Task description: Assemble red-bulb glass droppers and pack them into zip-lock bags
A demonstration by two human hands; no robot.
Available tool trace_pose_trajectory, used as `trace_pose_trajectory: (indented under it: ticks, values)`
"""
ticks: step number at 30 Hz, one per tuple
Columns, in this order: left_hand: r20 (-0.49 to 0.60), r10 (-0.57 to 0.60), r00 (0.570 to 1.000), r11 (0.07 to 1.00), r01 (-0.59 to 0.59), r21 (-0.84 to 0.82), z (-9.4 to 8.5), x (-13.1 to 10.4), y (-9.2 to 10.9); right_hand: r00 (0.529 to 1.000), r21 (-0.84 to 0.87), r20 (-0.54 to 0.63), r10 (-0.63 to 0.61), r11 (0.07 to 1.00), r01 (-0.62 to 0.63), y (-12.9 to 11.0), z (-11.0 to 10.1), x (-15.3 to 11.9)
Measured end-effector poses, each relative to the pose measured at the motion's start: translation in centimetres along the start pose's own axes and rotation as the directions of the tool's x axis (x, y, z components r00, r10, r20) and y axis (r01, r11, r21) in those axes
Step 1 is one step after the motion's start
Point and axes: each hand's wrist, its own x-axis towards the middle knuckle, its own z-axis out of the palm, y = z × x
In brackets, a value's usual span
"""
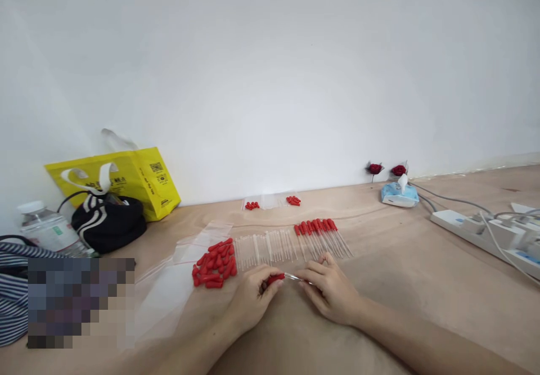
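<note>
My left hand (252, 297) pinches a red rubber bulb (276, 279) between thumb and fingers. My right hand (333, 292) grips a clear glass dropper tube (291, 276), whose end meets the bulb; how far it sits inside I cannot tell. Left of my hands lies a heap of loose red bulbs (217, 263). Just beyond my fingers, bare glass tubes (262, 248) are laid out in a row. To their right, several droppers (323, 235) with red bulbs fitted lie side by side, bulbs toward the wall.
Clear plastic bags (169, 285) lie at left, and small red bulbs (252, 206) on a bag by the wall. A yellow bag (160, 186), black pouch (112, 223) and bottle (48, 229) stand far left. Tissues (399, 195) and a power strip (464, 226) are at right.
</note>
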Motion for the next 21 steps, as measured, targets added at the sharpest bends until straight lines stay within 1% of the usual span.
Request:
trace_pose_trajectory:
  ticks: [5,10,13,16,21]
  values:
    - [-0.020,0.044,0.999,0.999,-0.044,-0.011,0.01,-0.15,0.00,0.995,-0.083,-0.045,-0.090,0.993,0.086,-0.31,0.24,-0.09]
    - [-0.048,0.120,0.992,0.993,-0.119,0.021,-0.11,-0.55,-0.04,0.994,-0.110,-0.012,-0.106,0.989,0.104,-0.64,0.28,-0.06]
    - [-0.035,0.173,0.984,0.980,-0.169,0.103,-0.22,-0.73,-0.11,0.992,-0.116,0.028,-0.124,0.985,0.126,-0.57,0.08,0.09]
    - [0.000,0.226,0.974,0.958,-0.222,0.183,-0.24,-0.85,-0.24,0.989,-0.120,0.045,-0.139,0.982,0.144,-0.35,-0.04,0.20]
    - [0.030,0.276,0.961,0.937,-0.276,0.213,0.02,-1.00,-0.40,0.990,-0.105,0.053,-0.132,0.985,0.137,-0.30,0.11,0.23]
